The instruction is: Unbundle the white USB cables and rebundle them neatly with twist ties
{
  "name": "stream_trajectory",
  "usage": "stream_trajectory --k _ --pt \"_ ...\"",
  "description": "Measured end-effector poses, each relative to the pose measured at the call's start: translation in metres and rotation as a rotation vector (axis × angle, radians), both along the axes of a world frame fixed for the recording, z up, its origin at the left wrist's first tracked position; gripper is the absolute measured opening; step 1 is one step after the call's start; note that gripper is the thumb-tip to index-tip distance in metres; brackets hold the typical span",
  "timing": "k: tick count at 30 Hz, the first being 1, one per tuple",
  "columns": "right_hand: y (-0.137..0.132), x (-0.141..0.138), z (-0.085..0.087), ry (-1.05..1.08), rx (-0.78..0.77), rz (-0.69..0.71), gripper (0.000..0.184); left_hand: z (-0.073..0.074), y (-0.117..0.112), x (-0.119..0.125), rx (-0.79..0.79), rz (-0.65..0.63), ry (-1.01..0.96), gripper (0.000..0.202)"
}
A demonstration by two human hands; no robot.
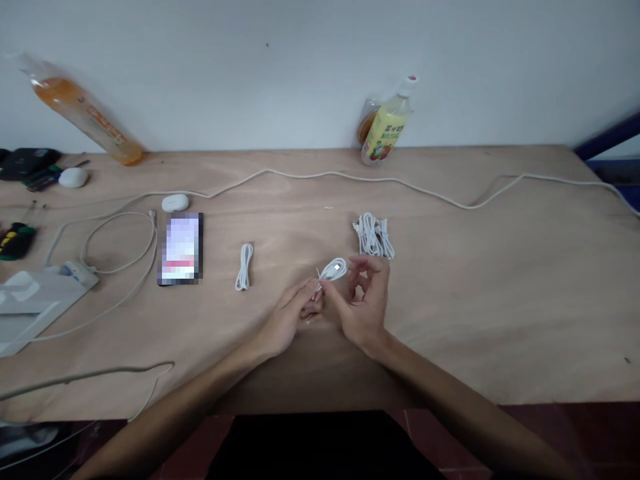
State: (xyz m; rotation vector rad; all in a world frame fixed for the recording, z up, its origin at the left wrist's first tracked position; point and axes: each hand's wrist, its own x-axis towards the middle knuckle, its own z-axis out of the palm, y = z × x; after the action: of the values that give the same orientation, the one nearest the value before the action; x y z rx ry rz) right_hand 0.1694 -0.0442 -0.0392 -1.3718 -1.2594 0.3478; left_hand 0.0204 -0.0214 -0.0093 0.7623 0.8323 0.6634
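A coiled white cable (334,269) is pinched at its lower end between the thumb and fingers of my left hand (295,307). From the right, the thumb of my right hand (367,300) touches the cable close to my left thumb. The other fingers of that hand are bent and spread away from the thumb, with nothing visible between them. Just beyond my right hand lies a pile of bundled white cables (373,235). Off to the left, a single bundled white cable (245,267) rests on the wooden table (475,293).
A phone (181,248) with a blurred screen and a white earbud case (175,203) lie left. One long white cord (360,177) crosses the table's back. Against the wall lean an orange drink bottle (90,117) and a yellow-labelled bottle (387,130). Screwdrivers (17,240) sit far left.
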Motion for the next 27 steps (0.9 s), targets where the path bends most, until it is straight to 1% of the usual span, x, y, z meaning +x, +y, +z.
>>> stream_trajectory --k 2,3,4,7,9,11,15,18,22,27 --pt "0.003 0.003 0.004 -0.001 -0.015 0.031 0.051 0.002 0.003 -0.002 -0.04 -0.041 -0.032 0.055" --pt "0.004 0.004 0.006 -0.011 -0.022 0.076 0.051 0.004 0.005 -0.003 -0.046 -0.063 -0.034 0.055" --pt "0.006 0.006 0.008 -0.018 -0.034 0.13 0.047 0.006 0.007 -0.004 -0.05 -0.084 -0.033 0.055" --pt "0.009 0.01 0.013 0.0 -0.07 0.282 0.024 0.013 0.009 -0.006 -0.085 -0.148 -0.042 0.058" --pt "0.009 0.01 0.015 0.036 -0.098 0.33 0.013 0.014 0.009 -0.006 -0.107 -0.188 -0.068 0.062" --pt "0.009 0.008 0.015 0.074 -0.131 0.338 0.008 0.014 0.009 -0.007 -0.123 -0.212 -0.098 0.063" --pt "0.007 0.005 0.011 0.158 -0.173 0.334 0.013 0.01 0.009 -0.01 -0.163 -0.222 -0.136 0.056" --pt "0.008 0.007 0.008 0.245 -0.186 0.417 0.016 0.011 0.01 -0.011 -0.202 -0.218 -0.172 0.055" --pt "0.01 0.01 0.009 0.331 -0.203 0.525 0.026 0.013 0.013 -0.013 -0.242 -0.214 -0.213 0.055" --pt "0.011 0.012 0.012 0.378 -0.183 0.603 0.018 0.013 0.014 -0.017 -0.277 -0.2 -0.197 0.059"
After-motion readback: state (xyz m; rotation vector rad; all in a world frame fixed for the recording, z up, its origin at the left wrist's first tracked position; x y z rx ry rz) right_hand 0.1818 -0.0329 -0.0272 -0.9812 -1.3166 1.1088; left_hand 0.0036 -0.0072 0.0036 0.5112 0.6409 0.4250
